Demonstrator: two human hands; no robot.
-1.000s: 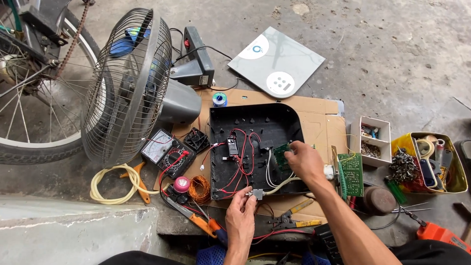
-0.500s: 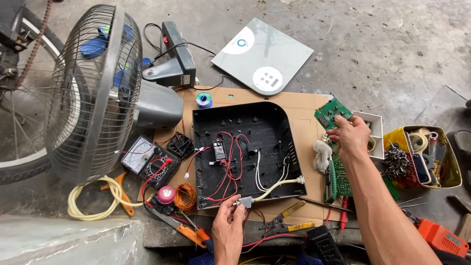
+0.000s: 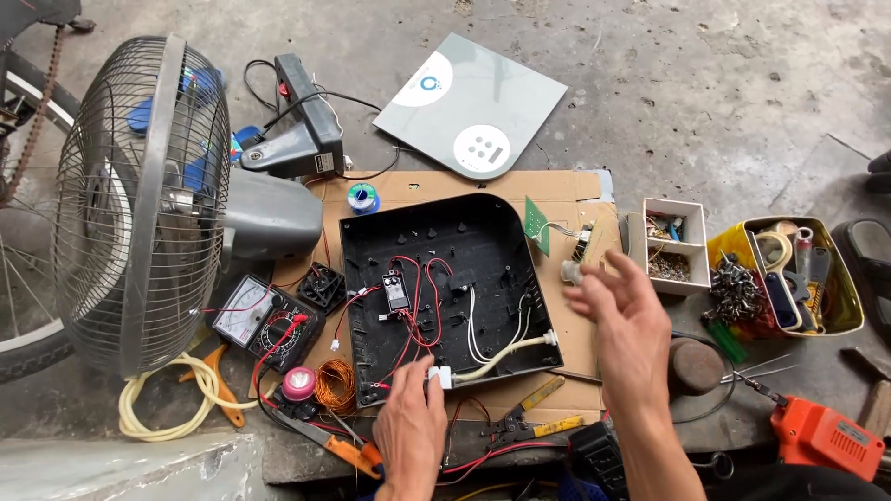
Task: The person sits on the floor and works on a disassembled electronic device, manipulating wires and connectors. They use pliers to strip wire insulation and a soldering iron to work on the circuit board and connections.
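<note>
At the top middle of the frame lies a flat grey square panel (image 3: 471, 104) with white round labels. In the middle, the left hand (image 3: 410, 429) pinches a small white plug (image 3: 439, 376) at the black plastic case (image 3: 445, 288). The right hand (image 3: 631, 315), fingers spread, has let go of the green circuit board (image 3: 536, 224), now resting beside the case.

Left hand (image 3: 410, 431) on white connector (image 3: 439, 376), right hand (image 3: 624, 311) open above cardboard (image 3: 575, 325).
</note>
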